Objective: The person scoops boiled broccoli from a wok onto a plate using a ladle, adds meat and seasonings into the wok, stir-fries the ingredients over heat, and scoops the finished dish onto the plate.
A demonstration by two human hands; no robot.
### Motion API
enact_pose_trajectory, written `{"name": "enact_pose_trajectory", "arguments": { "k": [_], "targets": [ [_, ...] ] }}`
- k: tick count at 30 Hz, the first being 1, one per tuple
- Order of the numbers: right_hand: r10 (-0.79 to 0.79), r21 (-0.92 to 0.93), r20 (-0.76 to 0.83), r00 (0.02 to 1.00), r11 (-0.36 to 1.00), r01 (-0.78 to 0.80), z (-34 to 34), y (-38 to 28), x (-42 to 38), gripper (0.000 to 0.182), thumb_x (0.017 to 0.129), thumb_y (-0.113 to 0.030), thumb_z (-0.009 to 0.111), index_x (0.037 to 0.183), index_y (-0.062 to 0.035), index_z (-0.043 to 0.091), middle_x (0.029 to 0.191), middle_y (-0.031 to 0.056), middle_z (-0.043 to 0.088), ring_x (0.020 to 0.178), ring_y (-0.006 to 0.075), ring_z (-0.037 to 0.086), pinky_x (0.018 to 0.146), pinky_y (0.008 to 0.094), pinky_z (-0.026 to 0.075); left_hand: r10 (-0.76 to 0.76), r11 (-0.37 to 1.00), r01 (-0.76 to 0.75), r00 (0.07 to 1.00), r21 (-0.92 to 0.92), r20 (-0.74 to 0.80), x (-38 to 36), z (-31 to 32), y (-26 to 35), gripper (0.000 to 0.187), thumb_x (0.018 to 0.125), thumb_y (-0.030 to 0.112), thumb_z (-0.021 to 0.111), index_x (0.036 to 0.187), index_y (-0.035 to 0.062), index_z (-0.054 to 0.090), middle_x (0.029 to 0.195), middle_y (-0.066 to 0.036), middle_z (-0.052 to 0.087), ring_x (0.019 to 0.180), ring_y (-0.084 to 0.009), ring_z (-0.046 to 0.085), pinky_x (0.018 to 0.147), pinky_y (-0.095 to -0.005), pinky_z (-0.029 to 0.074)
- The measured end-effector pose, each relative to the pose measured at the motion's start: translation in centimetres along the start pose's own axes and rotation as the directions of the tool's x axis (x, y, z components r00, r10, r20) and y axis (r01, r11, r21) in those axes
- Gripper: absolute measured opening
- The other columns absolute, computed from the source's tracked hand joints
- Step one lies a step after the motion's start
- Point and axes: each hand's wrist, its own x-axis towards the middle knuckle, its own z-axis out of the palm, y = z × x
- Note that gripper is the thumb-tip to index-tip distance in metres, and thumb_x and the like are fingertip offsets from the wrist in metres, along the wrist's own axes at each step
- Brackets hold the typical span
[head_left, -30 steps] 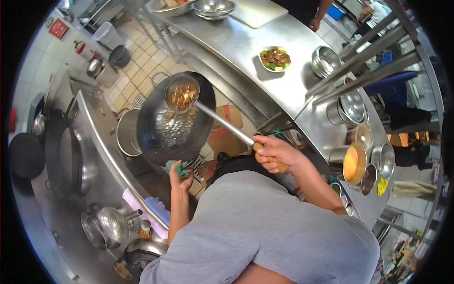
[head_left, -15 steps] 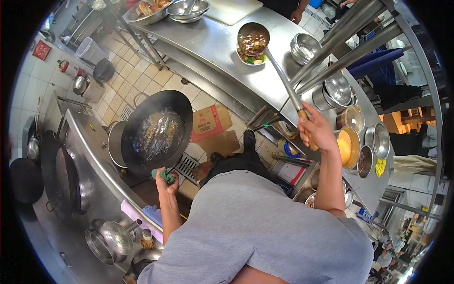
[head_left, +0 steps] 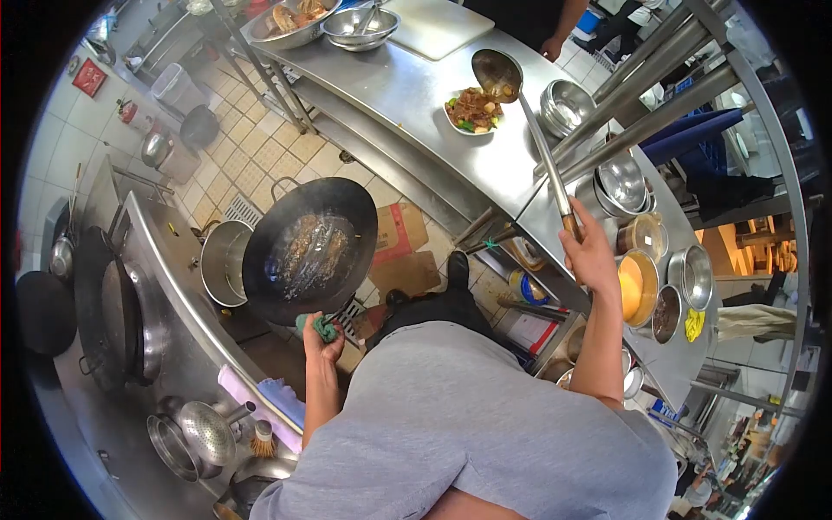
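Note:
A large black wok (head_left: 355,204), steaming and coated inside with sauce residue, is held up over the floor. My left hand (head_left: 322,340) is closed around its near handle through a green cloth (head_left: 317,327). My right hand (head_left: 592,247) grips the wooden handle of a long metal ladle (head_left: 497,71). The ladle's bowl is tipped beside a white dish (head_left: 475,128) on the steel counter, with some brown sauce left in it. In the dish lies a heap of glossy brown food (head_left: 472,107) with green and pale pieces.
Nested steel bowls (head_left: 568,104) stand right of the dish, near metal rails (head_left: 637,65). A pot of orange liquid (head_left: 637,279) is by my right forearm. Left are the stove edge (head_left: 195,299), a steel pot (head_left: 224,260) and a strainer (head_left: 208,432). Another person's hand (head_left: 552,48) shows across the counter.
The ladle has moved right, off the dish, and its brown food now lies in the dish. The wok and my left hand have shifted slightly right in view.

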Motion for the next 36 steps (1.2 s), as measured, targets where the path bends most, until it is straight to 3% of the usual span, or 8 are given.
{"name": "enact_pose_trajectory", "arguments": {
  "k": [6, 16, 22, 25, 28, 31, 34, 36],
  "targets": [
    [0.015, 0.287, 0.034, 0.999, 0.958, -0.025, 2.6, 2.7, -0.5, 0.057, 0.085, -0.001, 0.052, 0.138, -0.0057, 0.031, 0.063, 0.0013, 0.049, 0.046, 0.0083, 0.043, 0.042, 0.0237, 0.035, -0.038, 0.999, 0.038, 0.999, -0.017, 0.004, 0.5, 1.0, -0.7, 0.016, 0.079, 0.020, 0.058, 0.081, 0.0067, 0.050, 0.067, -0.008, 0.050, 0.059, -0.0197, 0.053, 0.047, -0.0255, 0.045],
    [-0.210, -0.122, -0.065, 0.975, 0.972, 0.202, 5.2, 5.5, -0.7, 0.058, 0.085, 0.000, 0.052, 0.139, -0.0120, 0.033, 0.063, 0.0001, 0.047, 0.047, 0.0061, 0.041, 0.041, 0.0221, 0.034, -0.020, 1.000, 0.021, 1.000, 0.017, -0.013, 0.8, 2.8, -1.5, 0.017, 0.075, 0.017, 0.061, 0.079, 0.0073, 0.048, 0.069, -0.009, 0.050, 0.058, -0.0193, 0.053, 0.047, -0.0258, 0.047],
    [-0.025, 0.261, -0.009, 1.000, 0.965, 0.027, 5.2, 5.0, -1.3, 0.061, 0.085, 0.001, 0.051, 0.140, -0.0126, 0.027, 0.066, 0.0013, 0.049, 0.047, 0.0071, 0.043, 0.040, 0.0217, 0.034, -0.095, 0.995, 0.095, 0.995, -0.013, 0.040, 0.5, 2.3, -1.7, 0.016, 0.076, 0.016, 0.059, 0.081, 0.0071, 0.048, 0.073, -0.006, 0.051, 0.059, -0.0192, 0.053, 0.047, -0.0262, 0.046],
    [0.003, 0.499, 0.022, 1.000, 0.866, -0.014, 5.3, 5.4, -1.1, 0.058, 0.089, -0.005, 0.048, 0.141, -0.0139, 0.022, 0.066, 0.0002, 0.044, 0.044, 0.0067, 0.040, 0.038, 0.0207, 0.034, -0.041, 0.999, 0.038, 0.992, 0.027, 0.118, -0.4, 3.2, -2.2, 0.014, 0.076, 0.017, 0.060, 0.080, 0.0092, 0.049, 0.072, -0.005, 0.052, 0.058, -0.0177, 0.053, 0.046, -0.0266, 0.045],
    [-0.170, 0.908, 0.374, 0.912, 0.268, -0.323, 4.5, 4.2, -1.6, 0.051, 0.094, -0.023, 0.046, 0.139, -0.0166, 0.024, 0.064, -0.0005, 0.036, 0.039, 0.0066, 0.034, 0.033, 0.0197, 0.033, 0.013, 0.996, -0.031, 0.978, 0.083, 0.209, 1.1, 1.6, -2.2, 0.012, 0.075, 0.017, 0.063, 0.079, 0.0152, 0.051, 0.069, -0.001, 0.053, 0.059, -0.0157, 0.054, 0.048, -0.0287, 0.044],
    [-0.235, 0.842, 0.522, 0.820, 0.295, -0.452, 5.6, 2.2, -2.3, 0.048, 0.094, -0.016, 0.043, 0.139, -0.0144, 0.025, 0.064, -0.0012, 0.035, 0.040, 0.0041, 0.032, 0.035, 0.0175, 0.032, 0.013, 0.995, -0.034, 0.977, 0.094, 0.215, -0.5, 2.8, -2.0, 0.013, 0.079, 0.018, 0.059, 0.082, 0.0101, 0.049, 0.070, -0.005, 0.053, 0.059, -0.0180, 0.053, 0.050, -0.0302, 0.043],
    [-0.105, 0.626, 0.630, 0.770, 0.654, -0.424, 6.9, -0.7, -1.5, 0.049, 0.092, -0.012, 0.045, 0.138, -0.0139, 0.029, 0.064, -0.0007, 0.038, 0.040, 0.0044, 0.035, 0.035, 0.0184, 0.032, 0.054, 0.991, -0.080, 0.972, 0.108, 0.229, -2.6, 4.8, -2.0, 0.014, 0.079, 0.018, 0.057, 0.084, 0.0090, 0.048, 0.070, -0.006, 0.052, 0.058, -0.0190, 0.053, 0.049, -0.0304, 0.043],
    [-0.058, 0.210, 0.613, 0.788, 0.973, -0.091, 9.2, -3.3, 0.3, 0.053, 0.088, -0.013, 0.051, 0.137, -0.0097, 0.031, 0.073, 0.0076, 0.054, 0.045, 0.0147, 0.050, 0.041, 0.0260, 0.041, 0.040, 0.987, -0.076, 0.970, 0.141, 0.242, -3.1, 5.5, -2.0, 0.014, 0.079, 0.017, 0.056, 0.085, 0.0087, 0.047, 0.069, -0.006, 0.052, 0.058, -0.0190, 0.052, 0.048, -0.0306, 0.043]
  ]
}}
